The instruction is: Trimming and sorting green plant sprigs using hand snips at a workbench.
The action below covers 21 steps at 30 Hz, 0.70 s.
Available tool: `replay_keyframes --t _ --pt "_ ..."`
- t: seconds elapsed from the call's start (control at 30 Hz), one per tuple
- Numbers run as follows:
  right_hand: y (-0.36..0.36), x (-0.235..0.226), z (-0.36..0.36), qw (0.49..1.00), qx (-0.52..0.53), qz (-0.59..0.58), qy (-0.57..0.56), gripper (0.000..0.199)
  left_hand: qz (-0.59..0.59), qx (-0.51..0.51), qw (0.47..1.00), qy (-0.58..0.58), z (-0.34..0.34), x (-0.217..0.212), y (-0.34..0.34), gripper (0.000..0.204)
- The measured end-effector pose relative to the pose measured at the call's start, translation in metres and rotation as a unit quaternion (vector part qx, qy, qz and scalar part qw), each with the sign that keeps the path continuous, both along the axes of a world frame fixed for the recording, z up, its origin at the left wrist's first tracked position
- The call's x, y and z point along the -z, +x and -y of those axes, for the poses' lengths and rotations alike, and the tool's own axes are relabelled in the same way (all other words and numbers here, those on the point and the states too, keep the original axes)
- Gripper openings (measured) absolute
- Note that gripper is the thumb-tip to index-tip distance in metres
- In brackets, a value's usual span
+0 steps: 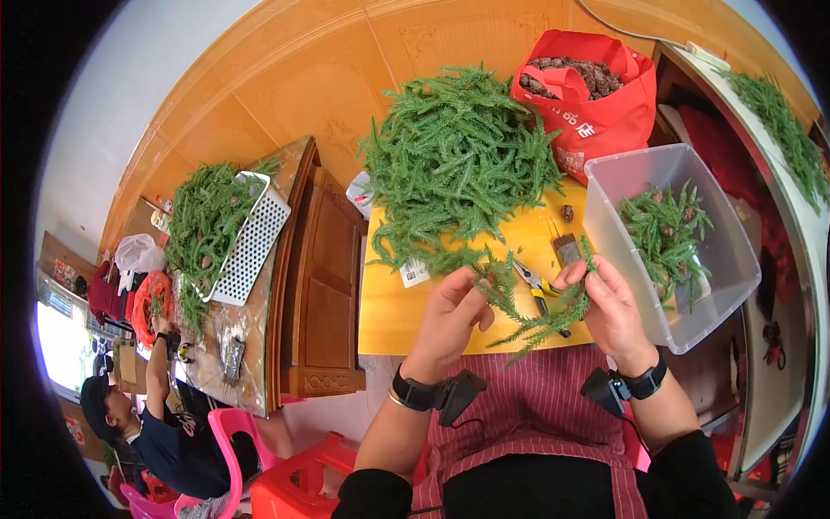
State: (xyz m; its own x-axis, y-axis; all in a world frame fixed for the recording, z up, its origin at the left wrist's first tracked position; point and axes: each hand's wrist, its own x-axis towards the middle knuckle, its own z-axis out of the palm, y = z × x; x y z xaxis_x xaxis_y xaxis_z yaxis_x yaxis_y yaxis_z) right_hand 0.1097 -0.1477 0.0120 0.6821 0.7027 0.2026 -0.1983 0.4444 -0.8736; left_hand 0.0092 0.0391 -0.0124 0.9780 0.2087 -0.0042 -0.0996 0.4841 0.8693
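Observation:
Over the front edge of the yellow table, both my hands are at a green artificial pine sprig. My left hand has its fingers closed at the sprig's left end. My right hand pinches its right end between thumb and fingers. Beneath the sprig lie pliers with yellow and black handles, partly covered. A small bundle of brown wires sits just beyond my right hand, with a loose pine cone behind it. A large heap of green sprigs covers the far part of the table.
To the right stands a clear plastic bin with sprigs and cones inside. A red bag of pine cones is behind it. At left, a co-worker sits at another table bearing a white perforated basket and more sprigs. A red stool stands near my left.

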Motion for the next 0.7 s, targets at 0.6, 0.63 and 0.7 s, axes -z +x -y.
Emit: replay_keyframes --t 0.6,0.63,0.7 --pt "-0.01 -0.009 -0.02 0.989 0.048 -0.057 0.129 0.024 0.247 -0.417 0.747 0.455 0.036 -0.014 0.001 0.062" --pt "-0.01 -0.01 -0.02 0.987 0.063 -0.053 0.137 0.022 0.248 -0.416 0.747 0.455 0.039 -0.017 0.003 0.062" --pt "-0.012 -0.009 -0.022 0.987 0.066 -0.039 0.145 0.022 0.119 -0.381 0.797 0.453 0.041 -0.023 0.01 0.066"
